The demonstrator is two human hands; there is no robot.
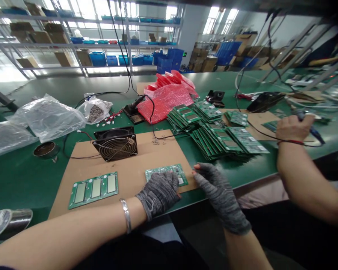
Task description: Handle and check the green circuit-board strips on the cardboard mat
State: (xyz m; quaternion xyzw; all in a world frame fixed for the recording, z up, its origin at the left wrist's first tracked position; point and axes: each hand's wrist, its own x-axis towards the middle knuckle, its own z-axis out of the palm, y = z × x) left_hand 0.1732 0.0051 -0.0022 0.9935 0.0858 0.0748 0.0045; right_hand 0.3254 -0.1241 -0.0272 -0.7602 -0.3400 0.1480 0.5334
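Observation:
My left hand (pixel 161 192), in a grey fingerless glove, is closed over the near edge of a green circuit board (pixel 181 171) lying on brown cardboard. It hides the middle of that board. My right hand (pixel 218 193), gloved the same way, hovers just right of the board at the cardboard's edge. Its fingertips are slightly apart, and I see nothing between them. Farther left on the cardboard lies another circuit board (pixel 93 189) with three pale display windows. Behind the boards stands a black fan (pixel 116 144) with a wire guard.
Stacks of circuit boards (pixel 214 138) stand right of the cardboard (pixel 135 187). Red bubble wrap (pixel 167 99), a soldering iron stand (pixel 133 114) and a bag of screws (pixel 95 111) lie behind. Solder wire (pixel 19 223) sits at left. A co-worker's hand (pixel 294 127) holds a tool at right.

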